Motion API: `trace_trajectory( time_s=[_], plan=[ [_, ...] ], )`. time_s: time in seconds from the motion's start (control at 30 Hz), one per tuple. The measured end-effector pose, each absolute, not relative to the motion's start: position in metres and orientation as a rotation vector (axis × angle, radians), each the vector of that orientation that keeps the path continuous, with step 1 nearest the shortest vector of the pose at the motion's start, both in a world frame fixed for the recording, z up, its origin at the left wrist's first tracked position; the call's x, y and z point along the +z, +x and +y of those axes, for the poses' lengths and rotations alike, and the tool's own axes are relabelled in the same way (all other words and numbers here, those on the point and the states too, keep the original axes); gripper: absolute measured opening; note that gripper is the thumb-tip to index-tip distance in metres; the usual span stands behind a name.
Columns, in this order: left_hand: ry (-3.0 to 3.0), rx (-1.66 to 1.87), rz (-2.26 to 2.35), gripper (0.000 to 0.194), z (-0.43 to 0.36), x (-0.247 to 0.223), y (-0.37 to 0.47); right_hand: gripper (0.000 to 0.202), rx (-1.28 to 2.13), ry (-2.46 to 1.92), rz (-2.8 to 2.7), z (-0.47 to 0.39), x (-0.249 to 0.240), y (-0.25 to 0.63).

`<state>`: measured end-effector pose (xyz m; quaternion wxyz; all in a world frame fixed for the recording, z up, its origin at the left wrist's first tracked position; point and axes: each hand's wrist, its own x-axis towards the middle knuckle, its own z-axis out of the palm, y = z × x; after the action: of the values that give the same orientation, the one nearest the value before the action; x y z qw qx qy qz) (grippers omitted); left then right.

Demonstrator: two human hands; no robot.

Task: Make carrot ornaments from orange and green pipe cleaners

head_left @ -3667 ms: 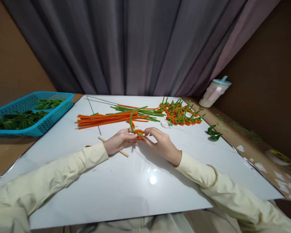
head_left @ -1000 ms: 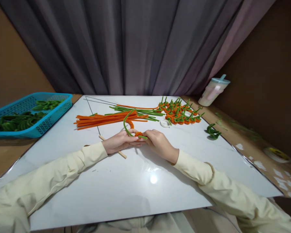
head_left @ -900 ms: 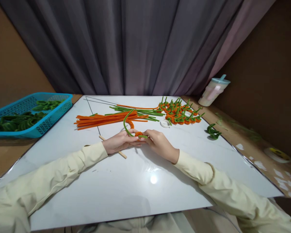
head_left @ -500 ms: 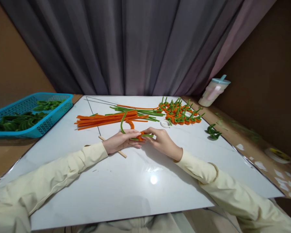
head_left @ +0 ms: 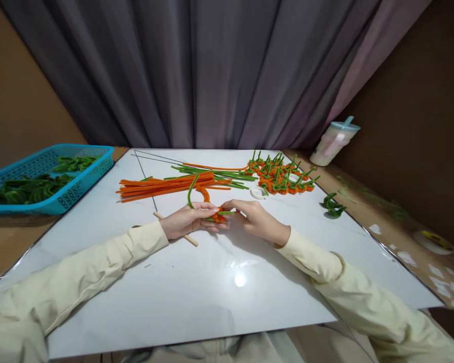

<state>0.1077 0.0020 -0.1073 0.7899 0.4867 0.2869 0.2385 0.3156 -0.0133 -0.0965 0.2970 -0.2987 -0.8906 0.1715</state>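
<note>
My left hand [head_left: 191, 218] is closed on an orange pipe-cleaner piece [head_left: 220, 217], pinched between thumb and fingers over the table's middle. A curled orange end [head_left: 203, 192] and a bent green pipe cleaner [head_left: 190, 191] stick up behind this hand. Another short green end [head_left: 227, 213] points right from the piece. My right hand [head_left: 255, 218] has its fingers curled, with the index fingertip at the piece's right side; its thumb tip is partly hidden. Under my left hand lies a wooden stick [head_left: 191, 240].
Orange pipe cleaners [head_left: 162, 187] and green ones [head_left: 219, 174] lie behind my hands. Several orange-and-green flower shapes [head_left: 282, 179] stand at the back right, near a white ring [head_left: 258, 192]. A blue basket [head_left: 60, 201] is left; green curls [head_left: 333, 205] and a cup [head_left: 333, 143] are right.
My right hand has shifted slightly right and its fingers have eased off the green end, which shows more now. My left hand keeps its hold on the orange piece, lower fingers a little straighter.
</note>
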Motion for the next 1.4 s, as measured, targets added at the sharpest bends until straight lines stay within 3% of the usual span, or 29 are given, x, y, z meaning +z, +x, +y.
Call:
trace_trajectory(
  time_s=[0.53, 0.77, 1.4],
  plan=[
    [1.049, 0.446, 0.580, 0.019, 0.005, -0.110, 0.105, 0.020, 0.300, -0.763, -2.510, -0.014, -0.092, 0.319],
    [1.070, 0.449, 0.598, 0.020, 0.006, -0.111, 0.105, 0.033, 0.070, -0.718, -2.607, -0.015, -0.095, 0.319],
    [1.053, 0.464, 0.583, 0.015, 0.008, -0.114, 0.104, 0.028, -0.225, -0.615, -2.611, -0.019, -0.101, 0.315]
  ],
)
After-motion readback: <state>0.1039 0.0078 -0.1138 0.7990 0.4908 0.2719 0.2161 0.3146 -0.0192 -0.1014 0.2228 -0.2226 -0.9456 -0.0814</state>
